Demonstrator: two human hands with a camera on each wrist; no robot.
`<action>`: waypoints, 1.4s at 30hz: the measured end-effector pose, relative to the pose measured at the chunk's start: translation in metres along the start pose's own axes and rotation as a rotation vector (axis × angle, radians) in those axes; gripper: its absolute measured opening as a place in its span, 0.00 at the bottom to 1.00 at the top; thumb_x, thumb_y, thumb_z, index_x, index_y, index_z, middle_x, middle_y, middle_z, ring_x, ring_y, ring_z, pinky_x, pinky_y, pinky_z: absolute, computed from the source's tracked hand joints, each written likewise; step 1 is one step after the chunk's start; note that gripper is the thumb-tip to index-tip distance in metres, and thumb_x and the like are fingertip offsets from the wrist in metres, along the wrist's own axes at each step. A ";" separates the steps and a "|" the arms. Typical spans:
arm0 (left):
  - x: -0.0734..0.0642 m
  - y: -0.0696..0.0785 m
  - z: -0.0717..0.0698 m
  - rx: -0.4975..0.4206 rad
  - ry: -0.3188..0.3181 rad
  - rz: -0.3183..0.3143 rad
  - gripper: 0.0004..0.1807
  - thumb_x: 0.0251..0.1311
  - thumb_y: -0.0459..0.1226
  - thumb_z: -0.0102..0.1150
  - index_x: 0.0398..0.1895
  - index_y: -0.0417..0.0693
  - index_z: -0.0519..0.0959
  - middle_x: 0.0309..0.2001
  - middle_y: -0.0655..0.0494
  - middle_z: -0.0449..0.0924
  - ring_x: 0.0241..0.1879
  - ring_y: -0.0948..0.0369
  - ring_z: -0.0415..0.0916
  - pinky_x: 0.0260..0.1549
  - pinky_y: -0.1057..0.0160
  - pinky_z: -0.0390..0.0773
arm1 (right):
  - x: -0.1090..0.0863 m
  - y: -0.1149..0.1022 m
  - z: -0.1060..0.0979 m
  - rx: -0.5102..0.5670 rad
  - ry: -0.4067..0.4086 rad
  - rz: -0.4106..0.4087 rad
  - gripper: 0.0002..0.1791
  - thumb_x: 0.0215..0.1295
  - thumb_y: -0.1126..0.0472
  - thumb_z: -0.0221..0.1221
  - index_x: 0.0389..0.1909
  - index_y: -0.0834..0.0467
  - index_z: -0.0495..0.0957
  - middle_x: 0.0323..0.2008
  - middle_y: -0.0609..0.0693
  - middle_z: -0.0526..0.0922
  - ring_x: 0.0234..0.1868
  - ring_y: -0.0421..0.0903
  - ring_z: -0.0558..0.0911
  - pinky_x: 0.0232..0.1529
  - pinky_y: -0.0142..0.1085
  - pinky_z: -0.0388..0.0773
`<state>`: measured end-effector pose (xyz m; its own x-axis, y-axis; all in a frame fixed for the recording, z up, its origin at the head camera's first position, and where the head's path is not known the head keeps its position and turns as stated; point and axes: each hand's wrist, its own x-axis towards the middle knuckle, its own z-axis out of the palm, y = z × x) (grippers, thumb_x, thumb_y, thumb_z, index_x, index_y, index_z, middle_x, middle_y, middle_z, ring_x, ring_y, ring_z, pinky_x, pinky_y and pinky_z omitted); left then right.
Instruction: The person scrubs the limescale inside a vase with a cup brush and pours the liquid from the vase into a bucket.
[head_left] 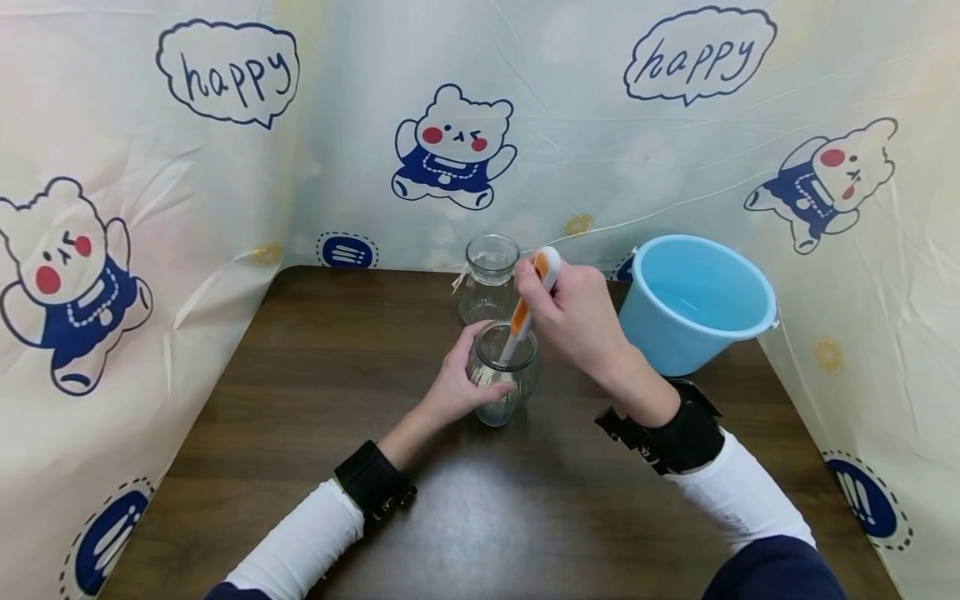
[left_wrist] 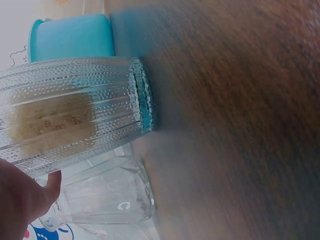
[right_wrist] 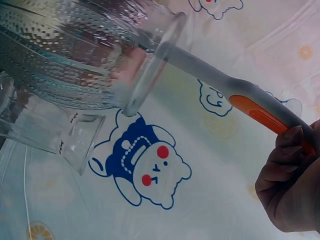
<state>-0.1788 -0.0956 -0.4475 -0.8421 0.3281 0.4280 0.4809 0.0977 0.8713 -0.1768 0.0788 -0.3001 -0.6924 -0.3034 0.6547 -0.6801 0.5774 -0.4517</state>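
Observation:
A ribbed, dimpled glass jar [head_left: 504,410] stands near the middle of the table, its mouth facing up. My left hand [head_left: 467,377] holds it by the side, thumb across the front near the rim. From above, my right hand [head_left: 581,315] grips the white and orange handle of a bottle brush [head_left: 519,321], which slants down through the jar's mouth. The left wrist view shows the brush's tan, sponge-like head [left_wrist: 52,122] inside, seen through the glass. Between jar and hand, the grey handle shaft [right_wrist: 210,67] shows in the right wrist view.
Just behind the jar stands a second clear glass bottle [head_left: 487,298] with a flared neck and a string tied on it. A light blue bucket [head_left: 675,354] sits at the back right, close to the right forearm. Printed sheeting [head_left: 330,167] surrounds the dark wooden table [head_left: 300,375].

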 end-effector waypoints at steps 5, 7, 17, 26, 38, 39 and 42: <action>0.000 -0.001 0.000 -0.014 -0.004 0.003 0.45 0.42 0.30 0.71 0.67 0.35 0.60 0.58 0.30 0.71 0.53 0.40 0.71 0.52 0.44 0.73 | -0.006 0.006 0.006 -0.028 -0.047 0.067 0.18 0.72 0.55 0.48 0.24 0.59 0.77 0.09 0.48 0.64 0.11 0.41 0.64 0.12 0.34 0.63; 0.000 -0.001 0.000 -0.014 -0.002 -0.002 0.45 0.42 0.30 0.71 0.67 0.35 0.61 0.58 0.30 0.71 0.53 0.40 0.71 0.52 0.44 0.73 | -0.008 0.008 0.007 -0.030 -0.062 0.089 0.19 0.72 0.55 0.48 0.23 0.58 0.76 0.09 0.48 0.64 0.10 0.41 0.64 0.12 0.33 0.62; -0.001 0.002 0.001 -0.006 0.024 0.004 0.46 0.38 0.31 0.73 0.66 0.35 0.62 0.57 0.33 0.73 0.54 0.46 0.71 0.55 0.48 0.70 | 0.007 -0.005 -0.030 0.265 0.238 0.159 0.23 0.72 0.54 0.46 0.24 0.66 0.78 0.24 0.57 0.79 0.26 0.44 0.70 0.26 0.33 0.68; 0.000 0.001 0.002 -0.020 0.030 0.005 0.46 0.38 0.31 0.73 0.65 0.33 0.63 0.57 0.32 0.73 0.54 0.45 0.71 0.55 0.48 0.70 | 0.001 -0.007 -0.025 0.238 0.197 0.130 0.22 0.73 0.55 0.45 0.26 0.66 0.77 0.26 0.54 0.81 0.27 0.42 0.72 0.28 0.34 0.74; -0.003 -0.001 0.004 0.001 0.031 0.008 0.46 0.39 0.31 0.74 0.66 0.37 0.63 0.57 0.36 0.74 0.54 0.50 0.71 0.55 0.53 0.71 | -0.004 -0.008 -0.023 0.269 0.280 0.107 0.20 0.73 0.59 0.45 0.26 0.68 0.75 0.25 0.55 0.79 0.27 0.41 0.71 0.29 0.30 0.71; -0.003 -0.002 0.004 0.000 0.031 0.008 0.46 0.39 0.31 0.74 0.66 0.37 0.63 0.57 0.36 0.74 0.54 0.51 0.71 0.55 0.54 0.70 | -0.004 -0.008 -0.023 0.266 0.279 0.098 0.20 0.72 0.60 0.45 0.26 0.68 0.76 0.25 0.56 0.79 0.26 0.41 0.71 0.28 0.30 0.71; -0.002 -0.002 0.003 0.002 0.035 0.005 0.46 0.39 0.31 0.74 0.66 0.37 0.63 0.57 0.38 0.75 0.53 0.53 0.72 0.55 0.56 0.71 | -0.001 -0.011 -0.026 0.299 0.346 0.049 0.21 0.71 0.58 0.45 0.24 0.69 0.75 0.24 0.52 0.78 0.25 0.41 0.69 0.27 0.30 0.69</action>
<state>-0.1772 -0.0935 -0.4507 -0.8477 0.2952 0.4407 0.4858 0.0983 0.8685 -0.1622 0.0926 -0.2798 -0.6392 0.0190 0.7688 -0.7232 0.3250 -0.6094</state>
